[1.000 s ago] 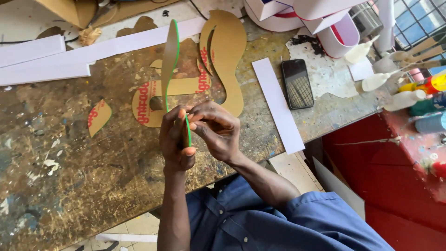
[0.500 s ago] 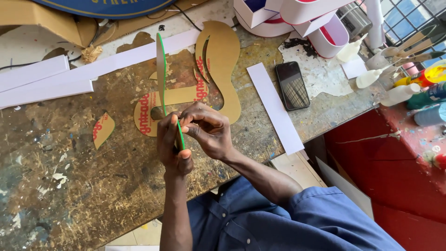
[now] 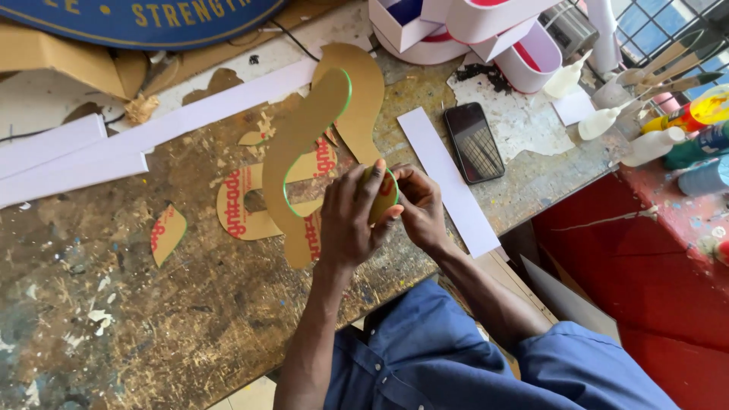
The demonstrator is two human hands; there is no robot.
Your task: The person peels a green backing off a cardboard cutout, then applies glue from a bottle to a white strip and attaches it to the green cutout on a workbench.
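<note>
Brown masking paper covers the S-shaped cutout (image 3: 304, 144) we hold up off the workbench (image 3: 152, 304), and a thin green edge shows along its curves where the sheet beneath peeks out. Our left hand (image 3: 349, 220) is closed around the lower lobe of the piece, fingers wrapped over its face and thumb at the rim, so the long upper curve stands free above the bench and tilts away from us. Our right hand (image 3: 419, 206) meets it from the other side, fingertips pinched at the same lower edge, just beside the left thumb; it looks as if we are picking at the paper's border there, which would explain why both hands crowd onto one small spot while the rest of the shape hangs unsupported.

Below the raised piece lies the leftover brown sheet (image 3: 250, 212) from which such shapes were cut, flat on the bench, with a small leaf-shaped offcut (image 3: 165, 231) well apart to the left. A white strip (image 3: 448, 178) lies to the right of our hands, and a dark phone (image 3: 474, 142) rests just beyond it, both kept clear of where we work. More long white strips (image 3: 68, 159) lie at the far left. Glue bottles (image 3: 607, 121) and paint containers (image 3: 706, 144) cluster at the bench's right end, within reach but out of the way.
</note>
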